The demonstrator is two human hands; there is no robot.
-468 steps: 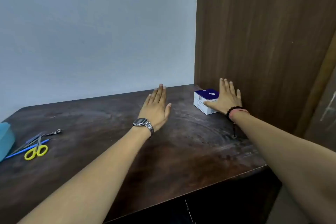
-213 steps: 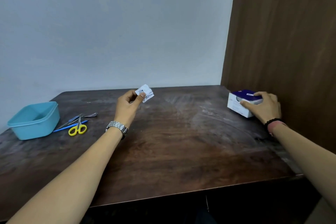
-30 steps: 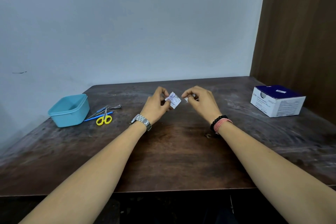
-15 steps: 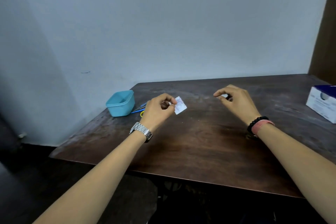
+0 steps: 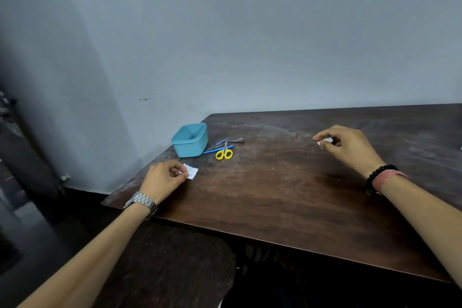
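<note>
My left hand (image 5: 163, 179), with a metal watch on its wrist, pinches a small white printed packet (image 5: 191, 172) near the left corner of the dark wooden table (image 5: 287, 190). My right hand (image 5: 350, 146), with a black bead bracelet and a pink band on the wrist, is over the table's far right part. Between its thumb and fingers it pinches a small white piece (image 5: 325, 141), mostly hidden by the fingers. The two hands are far apart.
A light blue plastic tub (image 5: 190, 140) stands at the table's far left corner. Beside it lie yellow-handled scissors (image 5: 224, 152), a blue pen (image 5: 217, 149) and metal tools (image 5: 228, 141). A pale wall rises behind; the floor drops off left of the table.
The view has swung left, so the white and blue box has left the frame. My left hand carried the packet down and left toward the table corner; my hands have spread further apart.
</note>
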